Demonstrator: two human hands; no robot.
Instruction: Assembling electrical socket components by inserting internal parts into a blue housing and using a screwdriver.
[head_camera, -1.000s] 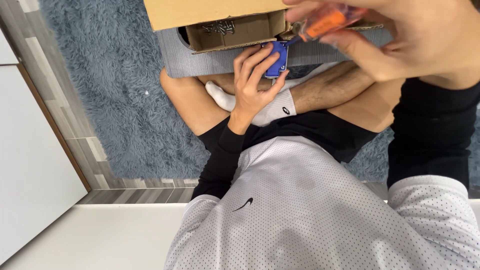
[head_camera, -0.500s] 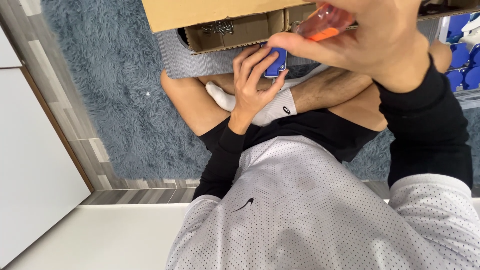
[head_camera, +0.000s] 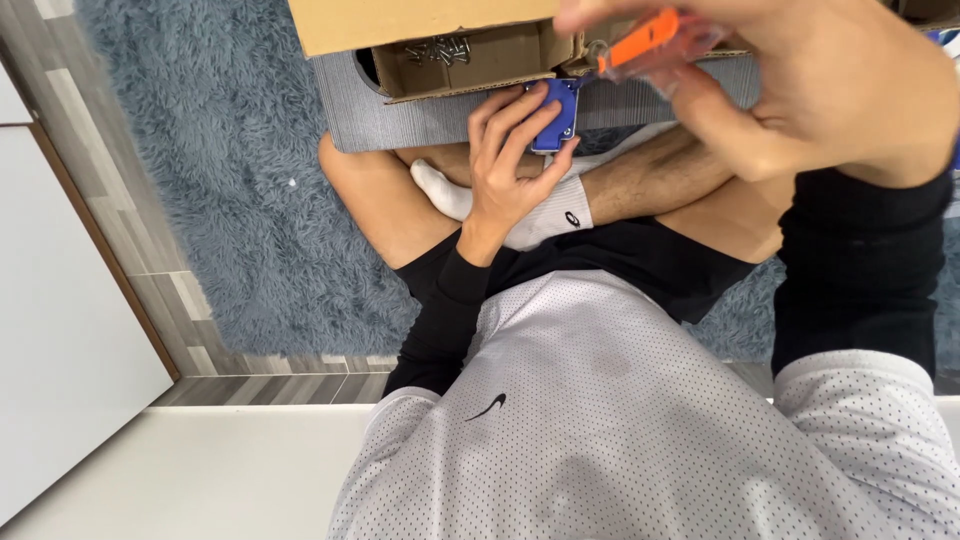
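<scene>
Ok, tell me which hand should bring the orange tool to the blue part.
Right, probably. The right hand holds the orange tool, its tip close to the blue part, and the left hand is busy gripping that part.

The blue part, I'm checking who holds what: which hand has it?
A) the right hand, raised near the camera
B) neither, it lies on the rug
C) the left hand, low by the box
C: the left hand grips the blue part by the cardboard box, while the right hand holds an orange-handled screwdriver.
</scene>
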